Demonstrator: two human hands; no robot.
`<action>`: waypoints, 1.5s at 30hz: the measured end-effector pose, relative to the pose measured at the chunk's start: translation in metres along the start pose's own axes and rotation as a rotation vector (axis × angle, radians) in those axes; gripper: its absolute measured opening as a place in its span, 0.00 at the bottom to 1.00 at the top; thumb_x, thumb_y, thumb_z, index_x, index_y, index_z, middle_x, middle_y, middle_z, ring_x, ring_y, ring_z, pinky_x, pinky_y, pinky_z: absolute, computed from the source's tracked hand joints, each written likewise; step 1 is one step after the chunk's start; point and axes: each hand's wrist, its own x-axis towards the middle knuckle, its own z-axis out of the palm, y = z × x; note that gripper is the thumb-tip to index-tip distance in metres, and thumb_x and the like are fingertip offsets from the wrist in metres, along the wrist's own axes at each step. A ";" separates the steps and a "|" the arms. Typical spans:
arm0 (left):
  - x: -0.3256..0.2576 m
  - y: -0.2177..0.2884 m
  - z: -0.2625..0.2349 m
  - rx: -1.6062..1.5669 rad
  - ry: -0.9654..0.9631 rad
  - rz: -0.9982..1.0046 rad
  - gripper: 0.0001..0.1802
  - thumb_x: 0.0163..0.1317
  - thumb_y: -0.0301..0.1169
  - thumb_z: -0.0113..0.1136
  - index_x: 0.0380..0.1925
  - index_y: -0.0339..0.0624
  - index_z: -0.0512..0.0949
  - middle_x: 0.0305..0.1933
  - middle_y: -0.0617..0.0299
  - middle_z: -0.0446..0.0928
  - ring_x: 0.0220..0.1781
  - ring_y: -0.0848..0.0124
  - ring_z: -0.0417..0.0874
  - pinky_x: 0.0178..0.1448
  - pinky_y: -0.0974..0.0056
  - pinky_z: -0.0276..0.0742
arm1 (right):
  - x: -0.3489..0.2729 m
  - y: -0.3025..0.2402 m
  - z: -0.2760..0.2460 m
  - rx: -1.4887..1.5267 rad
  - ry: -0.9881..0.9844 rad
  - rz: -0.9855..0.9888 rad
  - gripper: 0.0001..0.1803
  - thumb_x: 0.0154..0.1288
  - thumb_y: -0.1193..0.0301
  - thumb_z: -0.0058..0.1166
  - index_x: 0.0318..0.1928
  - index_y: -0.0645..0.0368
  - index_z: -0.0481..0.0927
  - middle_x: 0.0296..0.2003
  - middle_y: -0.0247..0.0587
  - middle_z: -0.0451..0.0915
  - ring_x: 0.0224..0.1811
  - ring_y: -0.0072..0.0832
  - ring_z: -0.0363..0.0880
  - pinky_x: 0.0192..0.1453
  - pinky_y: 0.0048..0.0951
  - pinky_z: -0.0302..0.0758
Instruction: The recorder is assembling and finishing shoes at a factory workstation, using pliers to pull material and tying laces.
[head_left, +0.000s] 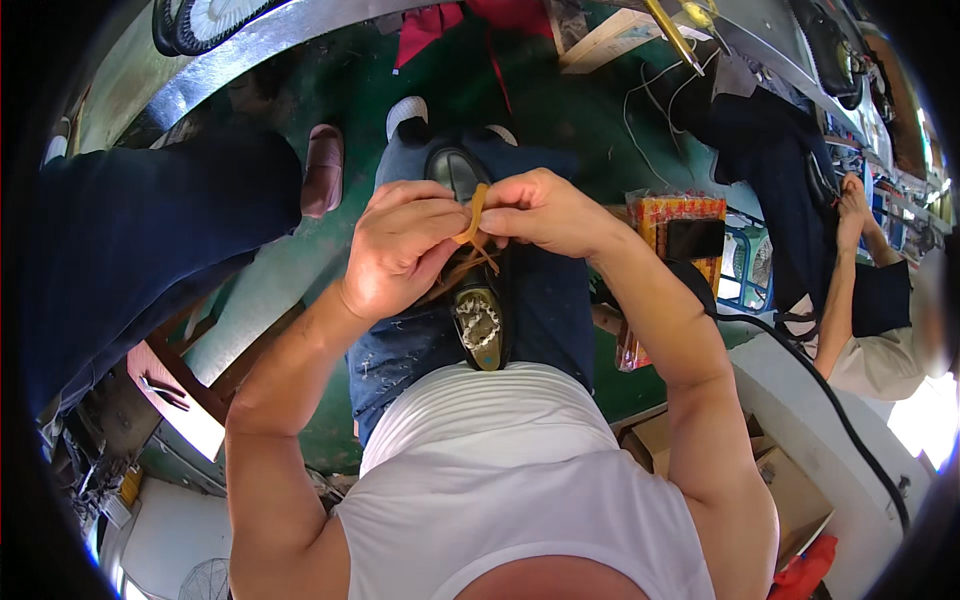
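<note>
A black shoe [456, 172] lies lengthwise on my lap, its toe pointing away from me. The inside of its heel shows olive-yellow with a rough whitish patch. Above the middle of the shoe, my left hand [400, 245] pinches a tan, flexible strip [478, 207] between thumb and fingers. From the other side, my right hand [555, 215] has its thumb and forefinger closed on the same strip, which bends upward between the hands. Thin brownish ends hang below it, over the shoe's opening. My fingers partly hide the middle of the shoe.
At right, a dark phone [695, 238] lies on a red-and-orange package [660, 208]. Beyond it, another person's hands [852, 210] are near a black shoe [822, 182]. A person in dark trousers [170, 220] is close on the left. A black cable [830, 375] curves behind my right arm.
</note>
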 end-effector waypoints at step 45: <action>-0.030 0.011 -0.023 0.216 -0.544 -0.244 0.19 0.59 0.27 0.62 0.52 0.45 0.79 0.53 0.58 0.81 0.47 0.55 0.84 0.47 0.55 0.81 | -0.087 0.019 -0.021 -0.337 0.113 -0.129 0.12 0.70 0.66 0.57 0.39 0.62 0.87 0.30 0.38 0.83 0.33 0.24 0.79 0.37 0.28 0.74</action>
